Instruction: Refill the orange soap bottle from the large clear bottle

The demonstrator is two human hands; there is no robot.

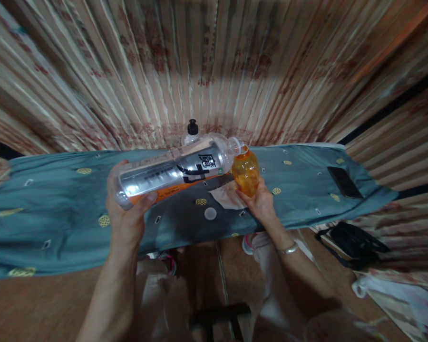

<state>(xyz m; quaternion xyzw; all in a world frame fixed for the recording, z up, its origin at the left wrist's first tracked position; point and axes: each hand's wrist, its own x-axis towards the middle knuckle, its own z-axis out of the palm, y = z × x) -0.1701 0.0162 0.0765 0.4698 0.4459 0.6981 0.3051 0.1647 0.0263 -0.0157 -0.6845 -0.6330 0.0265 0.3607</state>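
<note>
pleated curtains (214, 71) are hanging behind a tabletop (78, 209) covered in teal cloth. so the left hand (126, 221) is gripping the base end of a big silver-labelled bottle (171, 168), holding it tilted sideways above the tabletop's middle. right hand (261, 204) is grasping an amber bottle (245, 173), mouths right together, can't tell if they're touching. round white cap (210, 213) is lying toward the front edge, black-topped bottle (192, 133) is standing by the back edge, dark phone (344, 183) is resting near the right end.
</note>
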